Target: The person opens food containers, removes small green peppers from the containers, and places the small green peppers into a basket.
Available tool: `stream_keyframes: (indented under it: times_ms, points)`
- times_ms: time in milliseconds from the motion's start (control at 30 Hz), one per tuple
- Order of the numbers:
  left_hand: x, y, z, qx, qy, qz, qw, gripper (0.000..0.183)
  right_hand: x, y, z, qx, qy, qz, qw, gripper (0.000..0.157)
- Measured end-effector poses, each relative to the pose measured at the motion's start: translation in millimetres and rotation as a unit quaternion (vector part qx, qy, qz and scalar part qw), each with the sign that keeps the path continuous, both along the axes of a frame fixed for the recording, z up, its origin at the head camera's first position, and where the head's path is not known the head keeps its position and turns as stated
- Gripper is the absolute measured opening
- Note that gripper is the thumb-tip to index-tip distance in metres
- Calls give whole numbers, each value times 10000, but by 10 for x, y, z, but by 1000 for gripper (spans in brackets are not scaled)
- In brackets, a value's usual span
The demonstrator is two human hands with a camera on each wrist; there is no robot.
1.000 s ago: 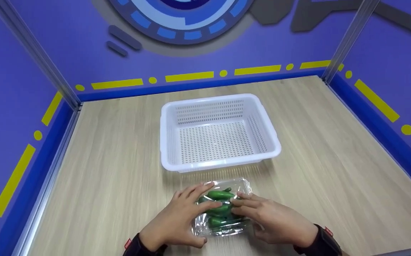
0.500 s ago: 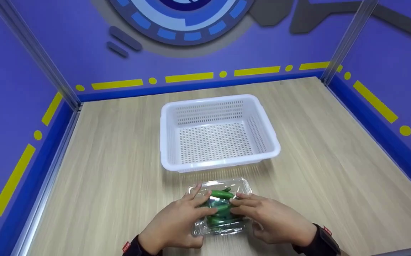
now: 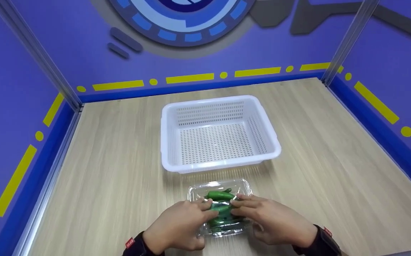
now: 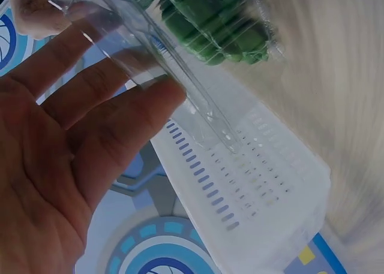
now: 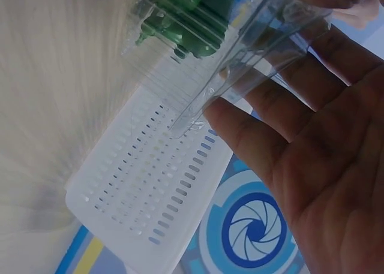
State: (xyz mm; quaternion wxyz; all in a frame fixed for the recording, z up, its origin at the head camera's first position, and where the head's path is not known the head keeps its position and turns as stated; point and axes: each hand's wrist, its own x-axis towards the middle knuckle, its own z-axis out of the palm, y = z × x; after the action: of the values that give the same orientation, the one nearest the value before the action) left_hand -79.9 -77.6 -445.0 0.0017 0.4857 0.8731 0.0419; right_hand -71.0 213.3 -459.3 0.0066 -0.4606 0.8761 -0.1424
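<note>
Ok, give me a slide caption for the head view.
Left hand and right hand on a clear box of green vegetables, white basket beyond it on the table.

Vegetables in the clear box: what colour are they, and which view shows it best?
The vegetables are green; the head view shows it best.

A clear box holding green vegetables lies on the table.

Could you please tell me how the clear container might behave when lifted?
The clear container would probably flex, since its walls look thin. It may feel slippery, given its glossy surface. The green peppers inside might slide if it tilts, because space shows beside them.
</note>
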Motion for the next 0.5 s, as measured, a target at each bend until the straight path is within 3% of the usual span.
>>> stream_keyframes:
  times_ms: [333, 500]
  points:
    - [22, 75, 39, -374, 475, -369, 9975, 39, 9, 12, -27, 19, 300, -42, 9995, 55]
    - [41, 68, 46, -213, 613, -375, 9972, 39, -9, 15, -40, -134, 389, 12, 9992, 57]
